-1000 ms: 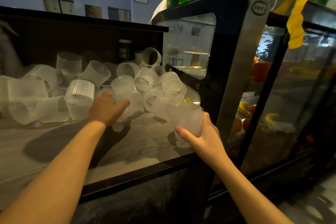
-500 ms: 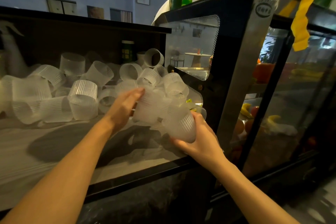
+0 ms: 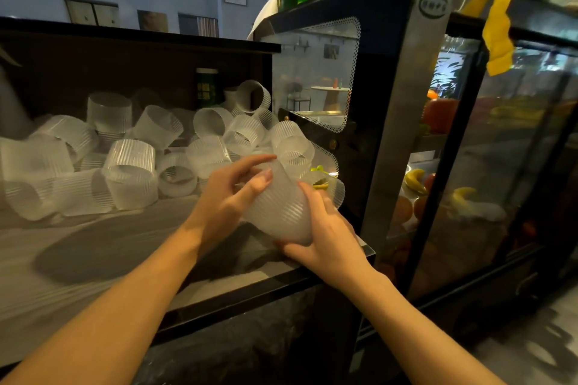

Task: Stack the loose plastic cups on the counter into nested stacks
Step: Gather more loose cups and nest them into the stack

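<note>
Right at the front right corner of the surface [image 3: 93, 259], both hands meet around ribbed, frosted plastic cups. The right hand [image 3: 325, 241] cups the held stack [image 3: 281, 212] from below and the side, its fingers wrapped round the closed bottom end, which tilts toward the camera. The left hand [image 3: 228, 197] comes in from the left with its thumb and fingers curled on the upper cup [image 3: 269, 178], whose lower part sits inside the mouth of the held stack; how many cups are nested there cannot be told. Both hands are closed on these cups, above the surface and not touching it. Behind them, along the back edge and spreading to the back left corner, lies the loose pile [image 3: 131, 159] of the same cups, some upright, some upside down, many on their sides and leaning on one another. A dark green canister [image 3: 206, 87] stands against the back wall behind the pile. Just beside the surface's right edge rises a glass display case [image 3: 400, 103] with fruit on its shelves, among it bananas [image 3: 414, 180]. A yellow cloth [image 3: 500, 15] hangs from the case's top.
</note>
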Demonstrator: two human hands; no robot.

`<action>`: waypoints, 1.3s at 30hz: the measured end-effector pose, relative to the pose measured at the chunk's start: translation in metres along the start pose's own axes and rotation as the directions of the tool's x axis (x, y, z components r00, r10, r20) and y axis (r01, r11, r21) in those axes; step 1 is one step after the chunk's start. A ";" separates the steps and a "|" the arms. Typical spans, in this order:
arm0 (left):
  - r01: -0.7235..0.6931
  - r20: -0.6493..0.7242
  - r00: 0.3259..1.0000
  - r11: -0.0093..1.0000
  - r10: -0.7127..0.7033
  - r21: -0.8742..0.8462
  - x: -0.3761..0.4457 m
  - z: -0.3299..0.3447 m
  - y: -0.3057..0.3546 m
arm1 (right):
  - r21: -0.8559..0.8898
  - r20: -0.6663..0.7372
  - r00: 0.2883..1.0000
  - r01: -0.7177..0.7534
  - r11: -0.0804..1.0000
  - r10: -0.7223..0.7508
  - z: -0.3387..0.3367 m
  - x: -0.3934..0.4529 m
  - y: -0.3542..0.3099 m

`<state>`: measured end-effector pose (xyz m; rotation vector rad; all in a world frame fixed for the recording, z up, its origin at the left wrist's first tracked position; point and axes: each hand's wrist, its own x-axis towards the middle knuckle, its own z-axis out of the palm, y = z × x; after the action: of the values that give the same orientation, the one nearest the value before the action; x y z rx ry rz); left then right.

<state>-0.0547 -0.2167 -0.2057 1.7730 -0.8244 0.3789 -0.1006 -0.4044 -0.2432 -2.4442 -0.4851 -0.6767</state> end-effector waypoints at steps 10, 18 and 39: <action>0.033 0.135 0.989 0.986 -0.055 0.161 0.002 0.016 -0.003 | 0.292 -0.030 0.994 -0.094 0.952 0.108 0.002 0.001 0.009; 0.328 -0.480 0.876 0.783 -0.044 0.528 0.007 -0.031 -0.046 | 0.381 -0.063 0.963 -0.218 0.899 0.260 -0.002 0.001 0.012; 0.356 -0.352 0.889 0.926 -0.293 0.127 0.003 -0.047 -0.038 | 0.205 -0.013 0.963 -0.261 0.943 0.269 0.000 0.002 0.009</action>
<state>-0.0199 -0.1680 -0.2134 1.9153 -0.2510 0.5219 -0.0950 -0.4116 -0.2462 -2.2439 -0.1903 -0.5349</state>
